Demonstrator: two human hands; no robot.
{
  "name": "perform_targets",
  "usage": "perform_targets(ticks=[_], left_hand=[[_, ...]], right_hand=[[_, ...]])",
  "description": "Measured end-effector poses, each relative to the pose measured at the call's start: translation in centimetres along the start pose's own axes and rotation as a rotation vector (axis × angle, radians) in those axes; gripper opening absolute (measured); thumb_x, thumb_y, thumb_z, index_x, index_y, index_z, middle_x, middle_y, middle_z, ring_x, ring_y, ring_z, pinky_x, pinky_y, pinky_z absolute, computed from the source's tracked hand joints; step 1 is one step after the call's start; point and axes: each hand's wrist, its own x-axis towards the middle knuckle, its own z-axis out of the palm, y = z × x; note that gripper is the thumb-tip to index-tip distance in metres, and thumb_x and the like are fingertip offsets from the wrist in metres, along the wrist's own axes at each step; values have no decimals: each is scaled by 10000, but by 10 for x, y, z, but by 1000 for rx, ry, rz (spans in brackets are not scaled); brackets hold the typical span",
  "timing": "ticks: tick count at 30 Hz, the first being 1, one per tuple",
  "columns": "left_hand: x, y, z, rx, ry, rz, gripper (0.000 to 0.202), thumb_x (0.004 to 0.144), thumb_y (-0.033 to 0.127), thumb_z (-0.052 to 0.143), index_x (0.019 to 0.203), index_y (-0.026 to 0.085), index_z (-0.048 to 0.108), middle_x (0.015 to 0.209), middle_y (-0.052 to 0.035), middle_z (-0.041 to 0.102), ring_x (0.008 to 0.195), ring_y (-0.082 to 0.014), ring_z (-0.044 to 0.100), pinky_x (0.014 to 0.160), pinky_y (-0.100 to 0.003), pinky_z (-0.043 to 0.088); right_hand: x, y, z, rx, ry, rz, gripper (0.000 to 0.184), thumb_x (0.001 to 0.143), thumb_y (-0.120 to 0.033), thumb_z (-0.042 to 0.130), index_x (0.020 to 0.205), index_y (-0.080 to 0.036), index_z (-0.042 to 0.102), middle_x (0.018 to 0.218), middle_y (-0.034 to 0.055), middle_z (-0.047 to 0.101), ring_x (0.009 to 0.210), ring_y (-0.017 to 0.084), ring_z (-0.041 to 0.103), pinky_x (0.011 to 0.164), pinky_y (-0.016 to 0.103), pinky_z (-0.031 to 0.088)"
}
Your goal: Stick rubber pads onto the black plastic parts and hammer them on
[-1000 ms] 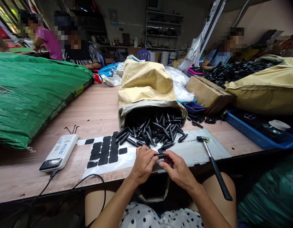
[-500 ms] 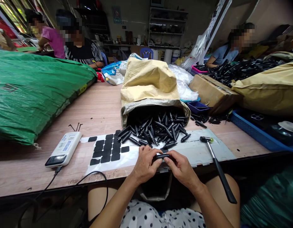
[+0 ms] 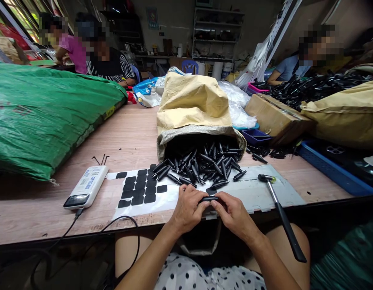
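Note:
My left hand and my right hand meet at the table's near edge, both pinching one small black plastic part between their fingertips. Just beyond them, a heap of the same black parts spills from the open mouth of a tan woven sack. To the left of my hands lies a white sheet with black square pads. A small hammer with a black handle rests to the right, its handle overhanging the table edge.
A white power bank with a cable lies at the left, beside a big green sack. A cardboard box, another tan sack and a blue tray stand at the right. Three people sit at the far side.
My hands keep the same pinch on the black part, turning it slightly. The view has shifted a little to the left and down; nothing on the table has moved.

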Motion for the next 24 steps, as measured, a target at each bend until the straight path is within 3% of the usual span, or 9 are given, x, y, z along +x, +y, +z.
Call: perform_targets(ticks=[11, 18, 24], left_hand=[[0, -4, 5, 56, 42, 50, 113, 929, 208, 584, 943, 201, 696, 801, -19, 713, 863, -218, 525, 884, -433, 287], [1, -3, 4, 20, 23, 38, 137, 939, 224, 566, 953, 205, 701, 836, -9, 732, 856, -212, 519, 876, -431, 279], [0, -4, 3, -13, 16, 51, 170, 954, 258, 543, 952, 212, 707, 830, -6, 724, 864, -211, 522, 891, -434, 274]], right_hand=[[2, 5, 14, -48, 66, 26, 295, 1015, -355, 437, 765, -211, 497, 715, -4, 540, 671, 146, 488, 634, 270, 350], [5, 6, 9, -3, 13, 20, 306, 1002, -387, 466, 799, -193, 588, 704, -1, 564, 656, 141, 484, 622, 268, 347], [4, 8, 6, 26, -10, -4, 322, 1000, -443, 494, 823, -189, 584, 708, -15, 529, 651, 129, 458, 618, 264, 338]])
